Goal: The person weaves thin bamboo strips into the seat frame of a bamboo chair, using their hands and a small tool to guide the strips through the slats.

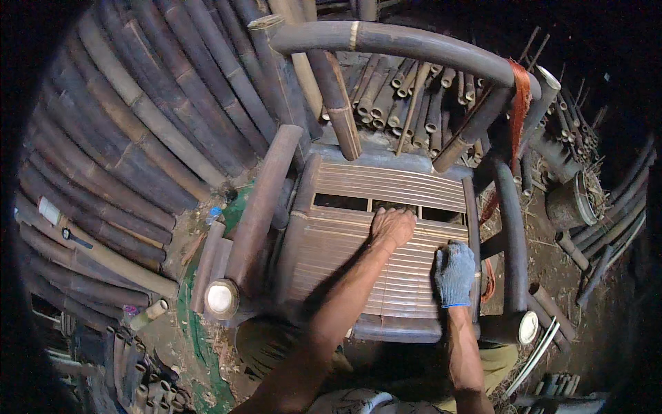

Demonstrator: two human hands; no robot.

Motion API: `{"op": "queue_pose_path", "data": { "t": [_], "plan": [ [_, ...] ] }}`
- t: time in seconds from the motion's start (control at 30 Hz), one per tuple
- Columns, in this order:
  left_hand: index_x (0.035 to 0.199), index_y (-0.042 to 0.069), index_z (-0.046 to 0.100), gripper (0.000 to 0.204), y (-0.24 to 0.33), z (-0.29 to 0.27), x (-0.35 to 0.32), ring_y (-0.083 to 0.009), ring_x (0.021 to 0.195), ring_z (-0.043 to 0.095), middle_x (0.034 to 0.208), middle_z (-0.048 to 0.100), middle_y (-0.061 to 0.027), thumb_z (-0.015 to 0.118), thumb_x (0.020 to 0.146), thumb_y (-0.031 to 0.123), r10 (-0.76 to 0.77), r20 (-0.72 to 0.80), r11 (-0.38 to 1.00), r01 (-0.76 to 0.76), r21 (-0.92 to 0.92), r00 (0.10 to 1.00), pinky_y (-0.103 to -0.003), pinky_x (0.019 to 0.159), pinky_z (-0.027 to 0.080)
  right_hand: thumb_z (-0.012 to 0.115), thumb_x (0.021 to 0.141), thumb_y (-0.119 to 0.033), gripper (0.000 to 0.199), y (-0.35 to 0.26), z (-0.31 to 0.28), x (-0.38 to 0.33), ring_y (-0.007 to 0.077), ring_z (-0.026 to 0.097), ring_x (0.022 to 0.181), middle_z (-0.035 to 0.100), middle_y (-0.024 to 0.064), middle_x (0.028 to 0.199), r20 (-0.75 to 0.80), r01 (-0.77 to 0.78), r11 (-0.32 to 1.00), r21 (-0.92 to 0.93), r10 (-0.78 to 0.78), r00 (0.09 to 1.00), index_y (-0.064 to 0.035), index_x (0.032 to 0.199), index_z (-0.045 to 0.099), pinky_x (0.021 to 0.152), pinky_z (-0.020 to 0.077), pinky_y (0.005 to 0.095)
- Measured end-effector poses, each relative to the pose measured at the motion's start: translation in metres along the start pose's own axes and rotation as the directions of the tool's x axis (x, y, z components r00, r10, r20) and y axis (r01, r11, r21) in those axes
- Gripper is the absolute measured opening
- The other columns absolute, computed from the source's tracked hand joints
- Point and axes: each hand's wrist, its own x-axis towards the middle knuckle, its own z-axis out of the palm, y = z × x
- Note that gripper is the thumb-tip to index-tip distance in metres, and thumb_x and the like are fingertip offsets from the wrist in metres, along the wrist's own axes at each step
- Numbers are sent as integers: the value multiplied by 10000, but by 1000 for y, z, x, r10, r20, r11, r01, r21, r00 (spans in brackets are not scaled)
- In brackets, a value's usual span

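Note:
A dark bamboo armchair (396,330) stands before me, its seat made of thin bamboo slats (358,265). Between the front and back slats runs an open gap (341,201), crossed by short supports. My bare left hand (393,226) is at the middle of this gap, fingers curled over the edge of the slats there; its fingertips are partly hidden. On the right side of the seat lies my right hand (454,272), in a grey-blue knit glove, with the fingers bent in against the slats. Whatever may be inside that hand is hidden.
Thick bamboo poles (152,117) lean in rows at the left. Cut bamboo lengths (407,103) are piled behind the chair. An orange strap (518,103) hangs from the backrest (414,41). A bucket (571,200) stands at the right, and a wristwatch (76,238) lies on a pole at the left.

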Motion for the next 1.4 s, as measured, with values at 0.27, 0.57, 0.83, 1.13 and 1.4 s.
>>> {"op": "queue_pose_path", "data": {
  "t": [0.27,0.57,0.83,1.13,1.4],
  "plan": [
    [1108,163,671,358,-24,-8,-2,-295,1064,613,1085,689,-73,390,1016,366,70,68,994,-75,82,995,-566,1065,247,495,990,-321,289,13,14,-8,403,671,754,670,223,821,53,-351,936,21,350,935,-69,914,614,671,522,508],
    [1282,27,574,440,-11,13,1,-387,1152,559,1198,605,-228,557,891,229,201,-5,965,-199,-174,980,-521,1098,321,564,921,-548,506,6,-20,-8,409,675,894,708,200,977,365,-435,872,225,339,867,-73,977,730,812,520,480],
    [1231,-29,605,694,18,14,-19,-355,1174,568,1240,624,-217,564,888,573,171,-158,984,-161,74,973,-470,1080,359,641,926,-302,279,-27,-166,-12,308,708,862,722,154,935,109,-177,930,323,149,983,-46,988,732,769,552,380],
    [1007,57,748,384,19,-5,20,-384,1064,658,1052,704,-226,488,912,322,-223,100,963,235,-130,970,-485,939,474,661,880,-216,174,32,-198,135,319,692,786,707,146,925,-270,-138,969,-206,79,960,-80,976,712,692,544,396],
    [1175,82,694,447,-6,-4,44,-376,1204,585,1276,623,-195,425,892,301,-80,328,993,105,-59,941,-487,1007,451,599,845,-220,223,16,30,121,360,716,898,725,190,960,376,-208,925,-317,324,868,-81,902,763,805,569,451]
  ]
}}
